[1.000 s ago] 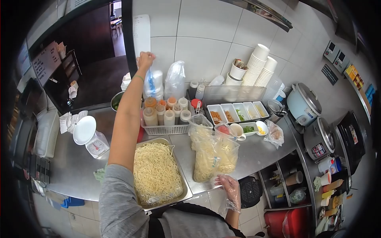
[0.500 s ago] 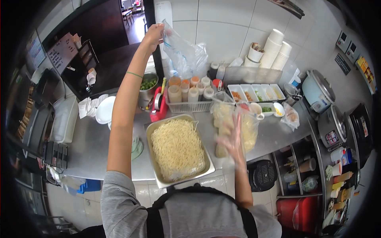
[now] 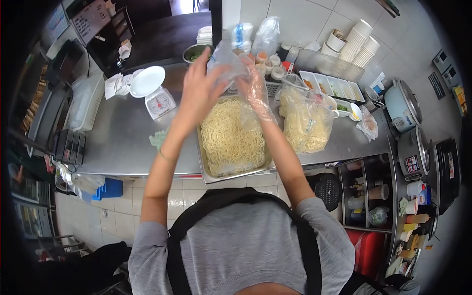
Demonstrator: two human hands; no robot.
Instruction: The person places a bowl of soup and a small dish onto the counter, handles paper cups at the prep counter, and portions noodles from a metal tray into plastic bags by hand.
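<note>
My left hand (image 3: 197, 93) is raised over the left rim of the tray with its fingers spread, beside a clear plastic bag (image 3: 225, 64). My right hand (image 3: 254, 91) wears a loose clear plastic glove. Its fingers close on the right side of the bag, though motion blurs them. Below both hands, a metal tray (image 3: 209, 178) holds a heap of pale yellow noodles (image 3: 228, 140). Filled clear bags of noodles (image 3: 307, 125) stand right of the tray, near my right forearm.
A kitchen scale (image 3: 160, 103) with a white plate (image 3: 147, 81) stands left. Behind the tray are sauce bottles (image 3: 278, 73) and a pot of green limes (image 3: 195, 53). Topping trays (image 3: 334, 87), stacked paper cups (image 3: 355, 43) and a rice cooker (image 3: 404, 105) stand right.
My left hand has come down from the upper left with the bag, toward the tray. The right hand has moved left from the noodle bags to meet it. The view has shifted.
</note>
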